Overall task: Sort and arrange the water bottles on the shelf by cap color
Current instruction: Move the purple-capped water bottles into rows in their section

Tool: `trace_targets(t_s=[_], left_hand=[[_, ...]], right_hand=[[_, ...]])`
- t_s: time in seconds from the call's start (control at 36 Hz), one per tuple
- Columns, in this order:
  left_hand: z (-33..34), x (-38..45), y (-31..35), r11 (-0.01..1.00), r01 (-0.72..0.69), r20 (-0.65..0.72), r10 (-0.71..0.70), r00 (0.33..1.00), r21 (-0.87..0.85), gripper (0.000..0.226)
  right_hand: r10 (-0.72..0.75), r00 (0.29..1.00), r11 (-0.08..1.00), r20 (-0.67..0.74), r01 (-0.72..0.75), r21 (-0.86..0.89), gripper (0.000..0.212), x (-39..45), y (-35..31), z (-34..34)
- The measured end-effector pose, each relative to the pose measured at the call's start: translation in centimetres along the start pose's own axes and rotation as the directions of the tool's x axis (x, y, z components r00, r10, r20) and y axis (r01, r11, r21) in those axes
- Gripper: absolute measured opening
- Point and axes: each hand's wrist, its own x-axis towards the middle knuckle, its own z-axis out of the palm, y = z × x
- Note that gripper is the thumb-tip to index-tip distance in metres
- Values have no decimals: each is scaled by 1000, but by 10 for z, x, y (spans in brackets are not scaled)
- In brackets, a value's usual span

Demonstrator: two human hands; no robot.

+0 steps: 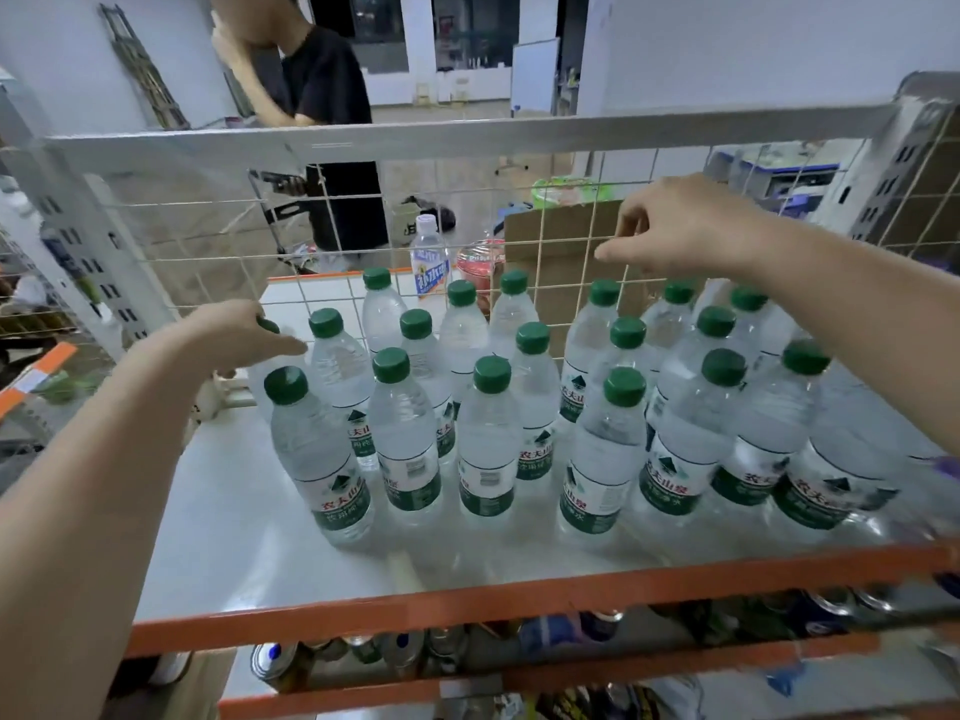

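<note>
Water bottles (488,439), green caps: clustered upright on the grey shelf (218,537). My left hand (234,332) grips the cap of the far-left bottle (270,371). My right hand (680,226) hovers above the back row, fingers loosely curled, holding nothing.

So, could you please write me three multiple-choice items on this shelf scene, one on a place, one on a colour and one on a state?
1. Where does the white-capped bottle stand?
A. Behind the wire mesh
B. In the front row
C. On the floor

2. What colour are the caps of the water bottles on the shelf?
A. Red
B. Green
C. Blue

3. What is the left hand doing?
A. Hanging idle
B. Pressing flat on the shelf
C. Holding a bottle top at the back left

Answers: 1 A, it shows through the mesh. 2 B, every cap in the group is green. 3 C, its fingers curl over a green cap, while the right hand is raised near the mesh, holding nothing.
</note>
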Motion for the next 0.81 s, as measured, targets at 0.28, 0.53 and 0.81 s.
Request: trace_targets(t_s=[0.28, 0.53, 0.81], left_hand=[[-48, -47, 81, 969, -244, -425, 237, 874, 38, 40], [-31, -110, 181, 833, -553, -318, 515, 796, -37, 32], [5, -173, 285, 753, -654, -303, 608, 734, -72, 31]], right_hand=[[53, 992, 997, -115, -47, 53, 31, -40, 48, -25], [55, 996, 996, -66, -50, 77, 32, -78, 110, -40], [61, 992, 994, -113, -50, 99, 29, -125, 201, -51]])
